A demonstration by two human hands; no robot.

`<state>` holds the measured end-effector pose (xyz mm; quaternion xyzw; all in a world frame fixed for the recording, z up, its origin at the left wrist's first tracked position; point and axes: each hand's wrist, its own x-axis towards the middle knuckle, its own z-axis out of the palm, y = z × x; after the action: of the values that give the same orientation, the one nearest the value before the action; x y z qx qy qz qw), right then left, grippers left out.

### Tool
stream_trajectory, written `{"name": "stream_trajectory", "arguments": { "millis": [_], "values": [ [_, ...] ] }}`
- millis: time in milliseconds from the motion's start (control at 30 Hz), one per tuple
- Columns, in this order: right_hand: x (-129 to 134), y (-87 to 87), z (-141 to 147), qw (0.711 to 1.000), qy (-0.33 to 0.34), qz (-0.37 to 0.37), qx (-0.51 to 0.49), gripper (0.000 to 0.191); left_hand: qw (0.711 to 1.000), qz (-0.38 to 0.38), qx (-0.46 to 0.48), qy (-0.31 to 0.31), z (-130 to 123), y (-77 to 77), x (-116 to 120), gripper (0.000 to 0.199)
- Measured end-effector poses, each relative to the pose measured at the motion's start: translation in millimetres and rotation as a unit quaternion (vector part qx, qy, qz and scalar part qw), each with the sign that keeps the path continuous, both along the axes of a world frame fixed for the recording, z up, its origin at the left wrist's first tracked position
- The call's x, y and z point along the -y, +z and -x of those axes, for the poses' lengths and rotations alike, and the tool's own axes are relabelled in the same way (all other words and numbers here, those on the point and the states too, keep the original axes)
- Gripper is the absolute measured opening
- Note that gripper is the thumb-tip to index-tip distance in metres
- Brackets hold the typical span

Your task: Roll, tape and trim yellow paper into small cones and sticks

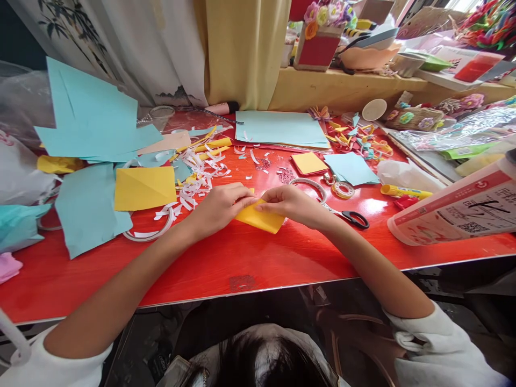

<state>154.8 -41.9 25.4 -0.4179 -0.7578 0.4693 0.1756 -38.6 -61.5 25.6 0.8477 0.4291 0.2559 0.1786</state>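
Note:
Both my hands meet over a small folded piece of yellow paper (264, 219) at the middle of the red table. My left hand (223, 207) pinches its upper left edge, thumb on top. From the other side my right hand (293, 204) grips the upper right edge with thumb and forefinger. The lower part of the paper shows below the fingers; its upper edge is mostly covered. Just right of my right hand lie black-handled scissors (353, 217). Left of my left hand, a larger creased yellow sheet (145, 188) rests by white paper scraps (197, 177).
Blue sheets (97, 118) pile up at the left. More blue paper (282, 129) lies at the back, with a small yellow paper stack (309, 163) nearer. A roll of tape (342, 189) sits by the scissors. A large plastic cup (455, 204) stands at the right.

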Motion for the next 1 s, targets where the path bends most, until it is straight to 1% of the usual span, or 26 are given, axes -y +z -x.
{"name": "stream_trajectory", "arguments": {
  "millis": [67, 167, 300, 400, 633, 800, 1000],
  "values": [
    [-0.4, -0.4, -0.2, 1.000, -0.003, 0.001, -0.004, 0.027, 1.000, -0.002, 0.001, 0.008, -0.1, 0.5, -0.1, 0.026],
    [0.5, 1.4, -0.3, 1.000, 0.011, -0.002, -0.004, 0.026, 1.000, 0.000, 0.001, 0.017, -0.7, 0.6, 0.3, 0.026],
    [1.6, 3.4, 0.0, 1.000, 0.030, 0.002, 0.006, 0.026, 1.000, 0.004, -0.008, 0.012, -0.5, 0.1, 1.2, 0.030],
    [1.2, 3.6, -0.3, 0.999, 0.038, 0.018, 0.010, 0.025, 1.000, 0.001, -0.007, 0.005, 0.4, 1.2, 1.1, 0.033],
    [0.6, 7.7, -3.9, 0.995, 0.058, 0.077, -0.006, 0.030, 0.999, 0.052, -0.006, -0.015, 1.6, 4.3, 0.8, 0.034],
    [0.8, 10.7, -5.7, 0.994, 0.067, 0.085, 0.001, 0.031, 0.996, 0.080, 0.008, -0.023, 2.0, 4.1, 1.9, 0.028],
    [1.0, 9.9, -5.3, 0.990, 0.092, 0.105, 0.005, 0.039, 0.994, 0.093, 0.014, -0.050, 1.9, 4.0, 2.4, 0.028]
  ]
}}
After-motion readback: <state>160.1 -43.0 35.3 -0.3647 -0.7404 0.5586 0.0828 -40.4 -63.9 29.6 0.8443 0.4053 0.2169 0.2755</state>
